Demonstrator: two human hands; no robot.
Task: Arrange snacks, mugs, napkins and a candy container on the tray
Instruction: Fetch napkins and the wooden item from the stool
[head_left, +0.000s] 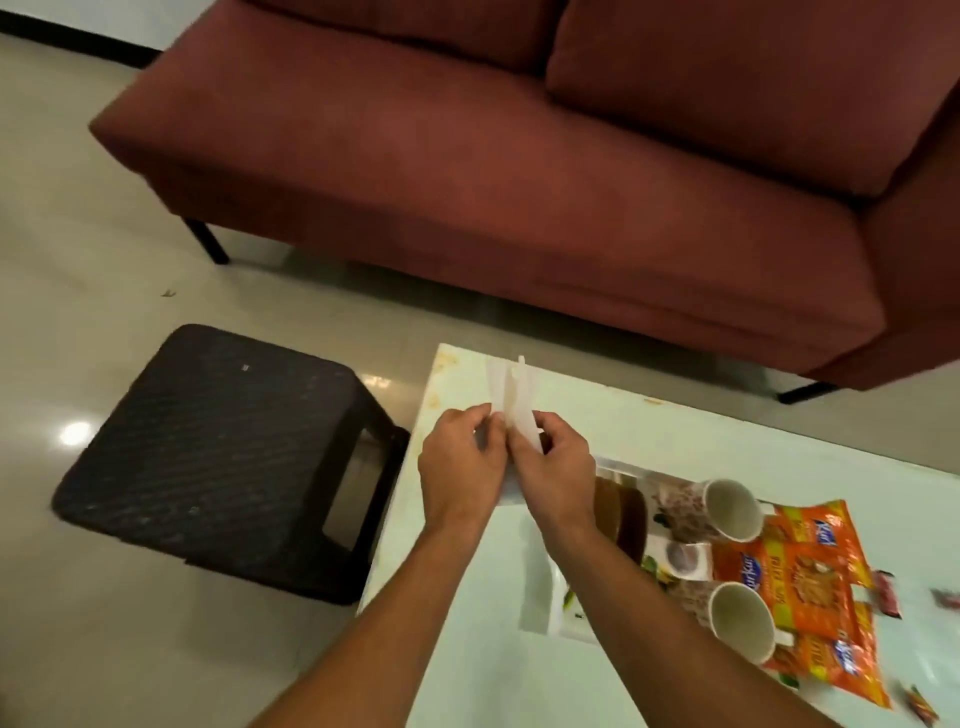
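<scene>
1. Reading the labels in the head view: the orange foil snack packets (795, 582) carry a blue patch showing only the letters "urkur". The other print is too blurred to read.
2. Both forearms reach forward, and the left hand (460, 457) and right hand (553, 467) meet knuckle to knuckle. Their thumbs and curled fingers pinch the lower edge of one white paper napkin (511, 410). It stands upright above the white table (675, 431), at 10 o'clock from the patterned rectangular tray (610, 462).
3. On the tray:
   - Two pale patterned mugs, one far (730, 506) and one near (740, 621).
   - One brown round container (623, 514).
   - The overlapping packets, whose number I cannot tell.
4. A second white napkin (535, 587) lies at the tray's 8 o'clock. Three small wrapped candies (888, 597) lie on the table around 3 to 4 o'clock.
5. One black woven stool (218, 457) stands at the table's 9 o'clock, and one maroon fabric sofa (519, 156) at 12.
</scene>
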